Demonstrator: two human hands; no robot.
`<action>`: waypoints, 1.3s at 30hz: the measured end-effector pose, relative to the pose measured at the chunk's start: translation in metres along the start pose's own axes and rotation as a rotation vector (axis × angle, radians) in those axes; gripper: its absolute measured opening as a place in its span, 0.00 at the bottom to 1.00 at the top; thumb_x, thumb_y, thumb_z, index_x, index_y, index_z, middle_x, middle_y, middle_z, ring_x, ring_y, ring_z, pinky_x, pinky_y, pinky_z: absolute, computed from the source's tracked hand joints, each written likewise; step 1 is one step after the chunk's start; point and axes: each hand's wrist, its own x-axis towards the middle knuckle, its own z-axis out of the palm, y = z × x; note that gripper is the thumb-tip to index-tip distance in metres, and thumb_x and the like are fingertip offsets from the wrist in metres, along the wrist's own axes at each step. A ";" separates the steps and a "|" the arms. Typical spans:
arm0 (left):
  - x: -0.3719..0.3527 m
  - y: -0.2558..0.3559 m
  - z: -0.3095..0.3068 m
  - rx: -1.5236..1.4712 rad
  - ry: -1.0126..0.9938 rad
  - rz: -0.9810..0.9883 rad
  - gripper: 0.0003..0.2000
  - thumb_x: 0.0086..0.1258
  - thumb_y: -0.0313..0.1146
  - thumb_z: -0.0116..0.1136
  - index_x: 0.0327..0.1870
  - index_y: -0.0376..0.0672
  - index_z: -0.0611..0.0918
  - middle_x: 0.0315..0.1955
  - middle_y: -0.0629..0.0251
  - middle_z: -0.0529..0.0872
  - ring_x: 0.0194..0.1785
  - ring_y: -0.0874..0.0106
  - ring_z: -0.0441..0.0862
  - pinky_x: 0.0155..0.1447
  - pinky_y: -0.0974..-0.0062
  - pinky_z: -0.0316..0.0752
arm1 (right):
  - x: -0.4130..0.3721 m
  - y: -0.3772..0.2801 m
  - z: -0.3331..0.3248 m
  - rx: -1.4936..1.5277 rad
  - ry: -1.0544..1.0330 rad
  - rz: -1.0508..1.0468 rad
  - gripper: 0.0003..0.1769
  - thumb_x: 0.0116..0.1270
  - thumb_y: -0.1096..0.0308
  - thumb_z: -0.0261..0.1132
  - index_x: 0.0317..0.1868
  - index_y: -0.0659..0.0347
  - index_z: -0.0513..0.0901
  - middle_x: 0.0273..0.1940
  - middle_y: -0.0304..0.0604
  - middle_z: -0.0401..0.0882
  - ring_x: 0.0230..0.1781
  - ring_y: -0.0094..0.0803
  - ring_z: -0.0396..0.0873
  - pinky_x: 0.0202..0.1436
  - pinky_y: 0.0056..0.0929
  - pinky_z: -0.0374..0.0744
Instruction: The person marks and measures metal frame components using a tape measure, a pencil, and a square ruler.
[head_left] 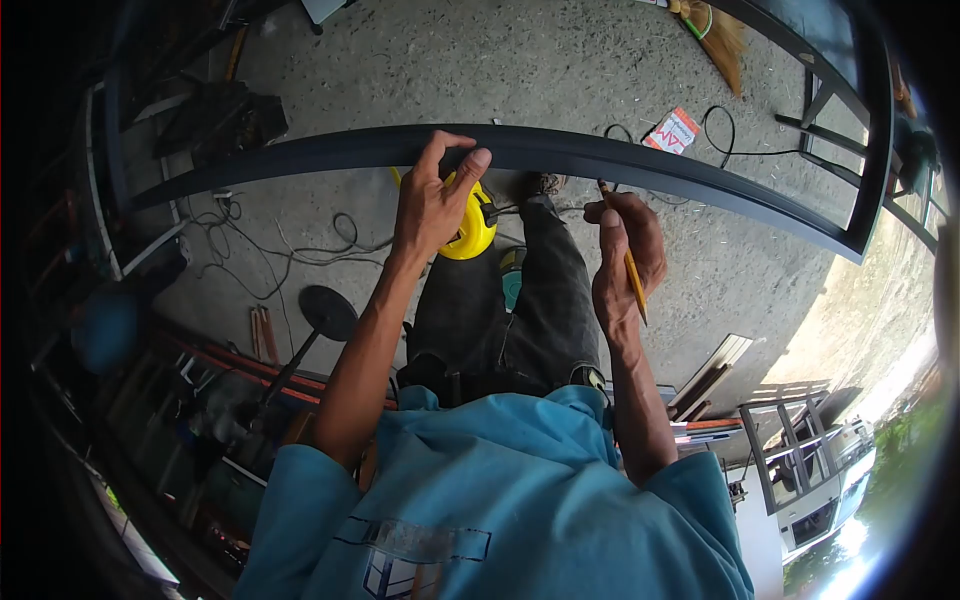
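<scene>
- While the head view looks down past a blue shirt and dark trousers, a dark bar (650,160) is shown lying crosswise just ahead of the hands, its long axis running left to right and raised clear of the floor (480,60).
- The left hand (432,205) is closed on a yellow tape (475,232), with thumb and forefinger laid on the bar.
- The right hand (625,255), held apart from the left, is closed round a pencil (632,280). The point is turned up just at the bar's near edge, and contact cannot be told.
- The bar is met by the left hand, and the right is kept just beside it.
- Bare concrete is seen beneath, strewn with cables (300,250), a packet (672,130) and a broom (715,35). Stacked stock is crowded in at the left, and daylight is let in at the right.
</scene>
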 end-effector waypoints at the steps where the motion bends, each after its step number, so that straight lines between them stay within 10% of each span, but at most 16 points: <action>1: 0.002 0.000 -0.001 0.004 0.003 0.012 0.26 0.66 0.58 0.56 0.47 0.40 0.76 0.37 0.56 0.82 0.43 0.67 0.84 0.44 0.73 0.76 | -0.001 -0.014 0.005 -0.026 -0.017 0.042 0.10 0.68 0.69 0.59 0.44 0.65 0.81 0.34 0.45 0.81 0.38 0.30 0.80 0.46 0.28 0.75; 4: 0.002 -0.002 0.003 -0.013 0.013 0.031 0.27 0.66 0.59 0.54 0.48 0.40 0.75 0.37 0.55 0.83 0.43 0.66 0.85 0.43 0.72 0.76 | -0.008 -0.015 0.023 -0.117 0.016 -0.203 0.10 0.61 0.77 0.61 0.43 0.66 0.81 0.37 0.49 0.80 0.37 0.38 0.80 0.43 0.29 0.77; 25: 0.009 -0.015 0.001 -0.013 -0.043 0.160 0.28 0.66 0.59 0.54 0.46 0.38 0.75 0.31 0.55 0.82 0.35 0.65 0.82 0.39 0.70 0.74 | -0.025 0.020 0.092 -0.075 0.577 -0.163 0.09 0.62 0.79 0.61 0.42 0.68 0.81 0.39 0.51 0.82 0.41 0.37 0.81 0.46 0.29 0.77; 39: 0.011 -0.014 0.003 -0.008 -0.018 0.235 0.27 0.67 0.57 0.54 0.46 0.37 0.74 0.30 0.60 0.81 0.35 0.72 0.80 0.40 0.74 0.75 | -0.027 0.021 0.106 0.038 0.576 -0.234 0.09 0.62 0.82 0.59 0.42 0.67 0.81 0.38 0.50 0.83 0.40 0.33 0.82 0.46 0.27 0.78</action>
